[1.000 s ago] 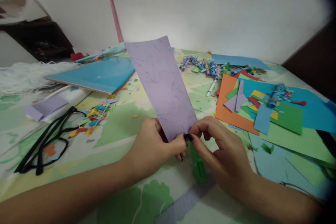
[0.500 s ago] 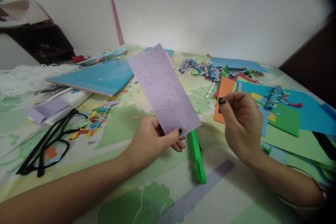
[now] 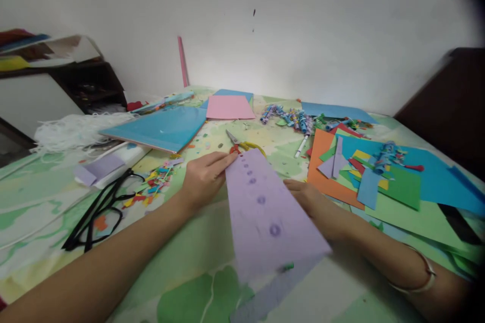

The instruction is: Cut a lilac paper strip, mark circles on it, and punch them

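Note:
My left hand [image 3: 206, 176] pinches the far left corner of a purple sheet of paper [image 3: 253, 217], which slopes down towards me. A row of small dark ring marks runs along the sheet. My right hand [image 3: 312, 204] is at the sheet's right edge, its fingers partly hidden behind the paper, so I cannot make out their grip. The tip of a green object [image 3: 288, 266] peeks out at the sheet's near edge. A loose purple strip [image 3: 273, 295] lies below. Scissors [image 3: 246, 146] with red and yellow handles lie just beyond my left fingertips.
Black glasses [image 3: 102, 212] and paper scraps [image 3: 153, 184] lie to the left, near a blue folder [image 3: 162, 128] and white string [image 3: 76, 128]. Pink paper [image 3: 230, 107] is at the back. Coloured sheets [image 3: 401, 189] pile up on the right, with curled paper pieces [image 3: 291, 117] behind.
The purple sheet has come down and swung nearer me, now showing its ring-marked side and covering most of the green object. My right hand has moved left to the sheet. The view has tilted up.

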The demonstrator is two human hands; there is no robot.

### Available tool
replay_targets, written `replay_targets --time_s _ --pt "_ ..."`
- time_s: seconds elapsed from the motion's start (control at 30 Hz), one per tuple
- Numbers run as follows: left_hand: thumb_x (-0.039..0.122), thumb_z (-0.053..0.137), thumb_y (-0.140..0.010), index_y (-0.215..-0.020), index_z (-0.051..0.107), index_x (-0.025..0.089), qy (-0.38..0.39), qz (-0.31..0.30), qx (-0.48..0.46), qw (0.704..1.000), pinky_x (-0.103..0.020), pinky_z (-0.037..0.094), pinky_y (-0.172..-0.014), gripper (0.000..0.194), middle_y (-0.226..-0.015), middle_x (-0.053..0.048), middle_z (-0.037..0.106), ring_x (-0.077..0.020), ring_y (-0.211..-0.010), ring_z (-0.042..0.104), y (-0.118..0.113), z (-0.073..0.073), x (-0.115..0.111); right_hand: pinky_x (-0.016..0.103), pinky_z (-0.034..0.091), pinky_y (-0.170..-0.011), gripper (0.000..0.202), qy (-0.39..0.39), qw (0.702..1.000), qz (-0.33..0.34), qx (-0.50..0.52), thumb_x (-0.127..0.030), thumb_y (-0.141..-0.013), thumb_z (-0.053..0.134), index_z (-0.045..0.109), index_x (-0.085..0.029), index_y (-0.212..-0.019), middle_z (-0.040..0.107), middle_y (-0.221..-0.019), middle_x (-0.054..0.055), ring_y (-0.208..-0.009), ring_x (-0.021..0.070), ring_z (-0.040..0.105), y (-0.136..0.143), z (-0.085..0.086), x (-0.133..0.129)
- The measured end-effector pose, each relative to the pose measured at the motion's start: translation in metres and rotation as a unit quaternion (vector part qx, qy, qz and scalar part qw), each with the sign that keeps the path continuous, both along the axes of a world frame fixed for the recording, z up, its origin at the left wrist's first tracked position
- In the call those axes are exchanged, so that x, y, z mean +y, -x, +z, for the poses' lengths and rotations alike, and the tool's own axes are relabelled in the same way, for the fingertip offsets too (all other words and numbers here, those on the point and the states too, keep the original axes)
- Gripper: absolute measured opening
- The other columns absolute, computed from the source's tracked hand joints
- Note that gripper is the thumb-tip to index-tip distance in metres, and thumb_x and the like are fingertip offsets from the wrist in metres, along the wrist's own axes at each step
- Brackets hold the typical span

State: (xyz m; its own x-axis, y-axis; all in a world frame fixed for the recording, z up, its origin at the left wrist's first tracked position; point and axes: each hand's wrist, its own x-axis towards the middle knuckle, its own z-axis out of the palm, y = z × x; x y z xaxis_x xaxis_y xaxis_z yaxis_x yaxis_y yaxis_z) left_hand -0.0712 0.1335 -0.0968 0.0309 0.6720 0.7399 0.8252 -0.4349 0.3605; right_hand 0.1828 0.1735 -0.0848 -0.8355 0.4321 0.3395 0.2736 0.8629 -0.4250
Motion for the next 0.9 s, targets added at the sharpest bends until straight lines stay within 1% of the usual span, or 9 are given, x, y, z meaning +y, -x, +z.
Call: replay_targets --time_s 0.1,0.2,0.33,0.4,0.5,0.63,0.77,0.83,0.9 --pt "0.02 0.061 -0.082 -0.093 0.07 0.017 -0.108 -0.018 0.115 0.987 -0.029 0.055 -0.071 0.014 -0.091 -0.01 0.074 -0.0184 -0.081 0.069 0.002 0.006 -0.005 0.028 0.045 -0.065 0.035 0.02 0.998 0.004 -0.053 -0.003 -0.075 0.048 0.064 -0.018 -0.102 0.06 -0.081 0.005 -0.076 0.0158 0.056 -0.003 -0.001 0.006" --pt "0.011 0.059 -0.082 -0.096 0.065 0.013 -0.205 -0.037 0.249 0.946 -0.028 0.056 -0.068 0.016 -0.086 -0.01 0.073 -0.0179 -0.079 0.069 -0.004 0.012 -0.016 0.028 0.046 -0.068 0.037 0.01 0.999 -0.041 -0.011 0.0 -0.074 0.046 0.06 -0.017 -0.104 0.061 -0.089 0.006 -0.079 0.015 0.057 -0.005 -0.006 0.015" --pt "0.009 0.059 -0.082 -0.094 0.061 0.012 -0.226 -0.08 0.282 0.929 -0.028 0.056 -0.066 0.013 -0.082 -0.009 0.071 -0.0181 -0.079 0.068 -0.017 0.013 -0.025 0.027 0.044 -0.067 0.033 -0.017 0.99 -0.12 0.068 0.0 -0.07 0.049 0.057 -0.017 -0.097 0.06 -0.087 0.004 -0.075 0.0139 0.055 -0.011 -0.013 0.026" --pt "0.007 0.06 -0.081 -0.092 0.061 0.009 -0.232 -0.1 0.289 0.923 -0.029 0.056 -0.065 0.011 -0.079 -0.009 0.071 -0.0184 -0.078 0.067 -0.025 0.01 -0.025 0.027 0.043 -0.067 0.032 0.0 0.979 -0.156 0.132 -0.005 -0.071 0.053 0.053 -0.02 -0.099 0.057 -0.086 0.002 -0.075 0.0134 0.053 -0.014 -0.016 0.031" --pt "0.007 0.056 -0.082 -0.087 0.062 0.007 -0.18 -0.121 0.336 0.917 -0.027 0.052 -0.056 0.008 -0.073 -0.009 0.068 -0.0176 -0.068 0.064 -0.036 0.003 -0.025 0.026 0.042 -0.064 0.034 0.089 0.945 -0.187 0.252 -0.019 -0.075 0.061 0.046 -0.024 -0.105 0.054 -0.086 -0.001 -0.073 0.0128 0.052 -0.016 -0.018 0.038" --pt "0.01 0.048 -0.083 -0.092 0.064 0.012 0.0 -0.169 0.378 0.91 -0.029 0.049 -0.054 0.019 -0.076 -0.007 0.065 -0.0172 -0.066 0.059 -0.042 0.0 -0.025 0.025 0.037 -0.055 0.019 0.212 0.871 -0.187 0.403 -0.036 -0.081 0.06 0.051 -0.022 -0.088 0.046 -0.067 -0.004 -0.058 0.0102 0.044 -0.014 -0.02 0.044" --pt "0.012 0.049 -0.071 -0.103 0.062 0.016 0.131 -0.189 0.315 0.921 -0.033 0.051 -0.067 0.035 -0.092 -0.009 0.065 -0.021 -0.085 0.059 -0.038 0.008 -0.029 0.026 0.032 -0.047 0.033 0.278 0.838 -0.252 0.396 -0.042 -0.075 0.068 0.048 -0.019 -0.061 0.038 -0.051 -0.005 -0.046 0.0078 0.034 -0.011 -0.022 0.042" --pt "0.013 0.049 -0.066 -0.1 0.063 0.015 0.145 -0.204 0.289 0.924 -0.033 0.051 -0.067 0.036 -0.09 -0.009 0.065 -0.0215 -0.084 0.058 -0.037 0.012 -0.031 0.026 0.03 -0.044 0.036 0.296 0.822 -0.277 0.399 -0.042 -0.073 0.069 0.047 -0.019 -0.057 0.038 -0.048 -0.006 -0.043 0.0073 0.032 -0.009 -0.022 0.038" --pt "0.015 0.048 -0.067 -0.09 0.064 0.015 0.135 -0.213 0.268 0.93 -0.032 0.049 -0.063 0.028 -0.079 -0.008 0.063 -0.0199 -0.075 0.056 -0.04 0.013 -0.035 0.025 0.03 -0.041 0.034 0.326 0.795 -0.281 0.428 -0.041 -0.073 0.069 0.048 -0.02 -0.058 0.039 -0.046 -0.006 -0.041 0.0073 0.034 -0.006 -0.021 0.033"
